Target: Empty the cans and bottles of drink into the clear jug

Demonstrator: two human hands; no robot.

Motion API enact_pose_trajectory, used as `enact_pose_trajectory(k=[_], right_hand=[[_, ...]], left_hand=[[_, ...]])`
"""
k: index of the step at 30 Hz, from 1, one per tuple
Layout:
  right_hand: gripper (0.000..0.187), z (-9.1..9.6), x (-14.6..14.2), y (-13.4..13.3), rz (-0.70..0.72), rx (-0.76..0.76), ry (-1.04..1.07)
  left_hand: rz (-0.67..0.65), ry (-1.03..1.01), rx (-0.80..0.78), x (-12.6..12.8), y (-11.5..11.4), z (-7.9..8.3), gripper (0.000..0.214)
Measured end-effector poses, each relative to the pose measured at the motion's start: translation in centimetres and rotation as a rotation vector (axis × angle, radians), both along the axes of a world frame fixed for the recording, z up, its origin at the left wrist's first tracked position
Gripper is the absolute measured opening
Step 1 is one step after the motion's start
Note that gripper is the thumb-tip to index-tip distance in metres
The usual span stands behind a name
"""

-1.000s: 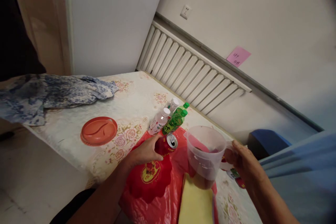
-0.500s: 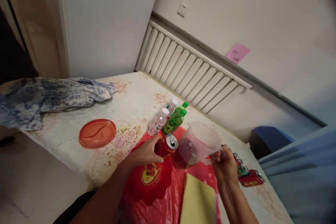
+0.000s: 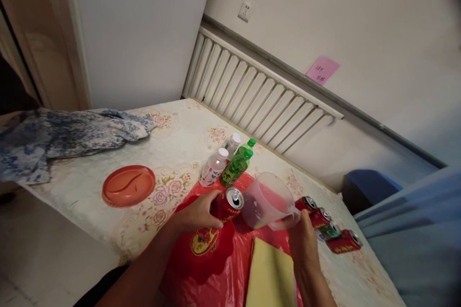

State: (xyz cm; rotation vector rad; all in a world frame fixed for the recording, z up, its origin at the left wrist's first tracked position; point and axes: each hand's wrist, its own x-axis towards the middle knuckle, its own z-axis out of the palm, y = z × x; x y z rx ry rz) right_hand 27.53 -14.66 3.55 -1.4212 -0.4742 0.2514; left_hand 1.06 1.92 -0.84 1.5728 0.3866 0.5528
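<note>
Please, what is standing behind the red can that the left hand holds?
Behind the red can stand a white-capped bottle and a green-capped bottle. Farther back is one more of each, partly covered; their bases cannot be seen.

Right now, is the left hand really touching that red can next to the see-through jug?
Touching. The head view shows the left hand wrapped around the red can, thumb on its near side and fingers going behind it.

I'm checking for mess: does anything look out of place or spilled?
The patterned cloth looks out of place: it lies crumpled at left on the table, while the bottles stand grouped. I see no spill around the jug or held can.
</note>
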Motion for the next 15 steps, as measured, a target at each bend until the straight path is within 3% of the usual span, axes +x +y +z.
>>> enact_pose_trajectory(k=[5,7,10,12,15], right_hand=[[0.034,-0.1,-2.3,-3.8,-0.355,-0.113,-0.209],[0.034,0.0,-4.7,-4.7,-0.276,-0.220,-0.336],[0.033,-0.1,-8.8,-4.4,0.018,-0.306,-0.428],[0.047,-0.3,-11.1,-3.3,0.154,-0.362,-0.433],[0.064,-0.9,-13.1,-1.3,0.230,-0.384,-0.394]], left_hand=[[-0.010,0.020,0.010,-0.1,-0.4,0.3,0.070],[-0.017,0.021,0.020,-0.1,-0.5,0.3,0.071],[-0.039,-0.001,0.009,0.0,-0.7,0.1,0.072],[-0.062,-0.029,0.005,0.1,-0.9,0.1,0.072],[-0.077,-0.061,0.036,0.2,-1.4,0.2,0.074]])
